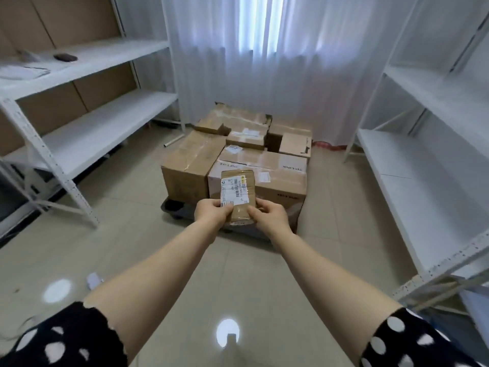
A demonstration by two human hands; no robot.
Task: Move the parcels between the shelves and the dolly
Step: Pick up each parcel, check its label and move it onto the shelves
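Note:
A small brown taped parcel with a white shipping label is held out in front of me, above the near edge of the dolly. My left hand grips its lower left side and my right hand grips its lower right side. Below and behind it, a dark grey dolly on the floor carries several cardboard boxes, large ones in front and smaller ones stacked at the back. White metal shelves stand at the left and at the right.
A dark small object and a flat white packet lie on the upper left shelf. A white curtain hangs behind the dolly. A scrap of paper lies on the tiled floor at the left.

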